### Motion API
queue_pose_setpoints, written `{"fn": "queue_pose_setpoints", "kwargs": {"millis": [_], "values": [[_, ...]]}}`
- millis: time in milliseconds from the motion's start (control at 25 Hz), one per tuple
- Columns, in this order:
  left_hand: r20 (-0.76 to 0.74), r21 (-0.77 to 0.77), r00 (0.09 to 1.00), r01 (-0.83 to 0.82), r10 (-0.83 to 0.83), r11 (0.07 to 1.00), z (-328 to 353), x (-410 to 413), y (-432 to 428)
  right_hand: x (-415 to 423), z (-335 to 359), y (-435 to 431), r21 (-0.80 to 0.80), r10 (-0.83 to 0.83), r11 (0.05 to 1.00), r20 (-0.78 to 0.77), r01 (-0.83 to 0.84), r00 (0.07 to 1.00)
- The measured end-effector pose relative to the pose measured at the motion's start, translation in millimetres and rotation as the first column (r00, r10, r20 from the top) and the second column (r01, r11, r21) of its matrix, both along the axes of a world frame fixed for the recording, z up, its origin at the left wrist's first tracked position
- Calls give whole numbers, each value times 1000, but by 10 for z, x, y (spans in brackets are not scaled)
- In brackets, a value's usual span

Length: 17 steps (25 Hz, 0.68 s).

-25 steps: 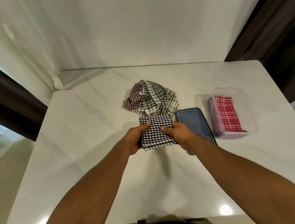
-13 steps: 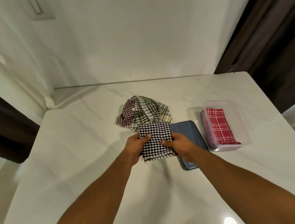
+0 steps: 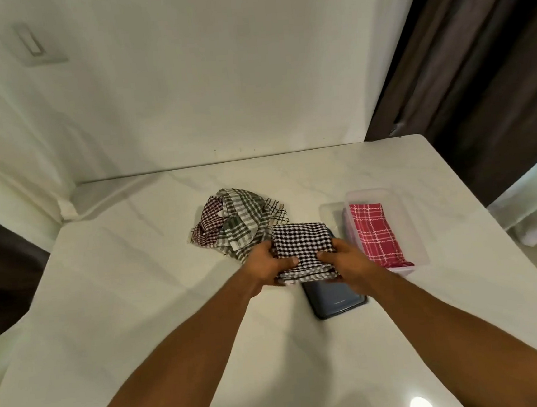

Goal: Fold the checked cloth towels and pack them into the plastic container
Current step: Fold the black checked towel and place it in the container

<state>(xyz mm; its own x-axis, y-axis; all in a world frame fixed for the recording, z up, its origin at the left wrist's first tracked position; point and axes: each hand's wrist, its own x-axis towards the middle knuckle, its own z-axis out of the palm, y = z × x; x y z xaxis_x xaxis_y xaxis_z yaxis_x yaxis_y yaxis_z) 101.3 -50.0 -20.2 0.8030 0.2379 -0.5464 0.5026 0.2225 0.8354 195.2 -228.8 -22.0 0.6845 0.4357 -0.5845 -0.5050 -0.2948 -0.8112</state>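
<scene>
I have the folded black-and-white towel (image 3: 301,242) between both hands, lifted just over the blue lid (image 3: 337,299) that lies on the table (image 3: 137,279). My left hand (image 3: 267,263) grips its left edge and my right hand (image 3: 343,258) its right edge, thumbs on top and fingers curled underneath. It is light, soft cloth with no stiffness of its own, so I judge the layers will sag or slide apart unless I keep them pinched through the whole stack at the sides. The plastic container (image 3: 418,245) stands just to the right with a red checked towel (image 3: 377,236) already inside and room beside it. The loose pile of towels (image 3: 240,225) waits near the left hand, not yet folded
</scene>
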Motion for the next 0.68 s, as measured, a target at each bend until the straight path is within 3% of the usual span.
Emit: {"fn": "queue_pose_setpoints", "kwargs": {"millis": [200,320,480,680], "values": [[34,-68,999,8,-5,998,62,518,-439,496,175,-552,-45,-111,992,83,115,990],[66,90,996,55,-61,994,128,786,-703,824,203,-856,-119,-113,984,171,134,979],[136,283,981,97,-141,954,115,1098,-959,1106,193,-1083,-351,28,927,415,132,909],[126,374,983,81,-137,924,27,1434,-1111,1316,166,-1205,-521,198,845,514,121,835]]}}
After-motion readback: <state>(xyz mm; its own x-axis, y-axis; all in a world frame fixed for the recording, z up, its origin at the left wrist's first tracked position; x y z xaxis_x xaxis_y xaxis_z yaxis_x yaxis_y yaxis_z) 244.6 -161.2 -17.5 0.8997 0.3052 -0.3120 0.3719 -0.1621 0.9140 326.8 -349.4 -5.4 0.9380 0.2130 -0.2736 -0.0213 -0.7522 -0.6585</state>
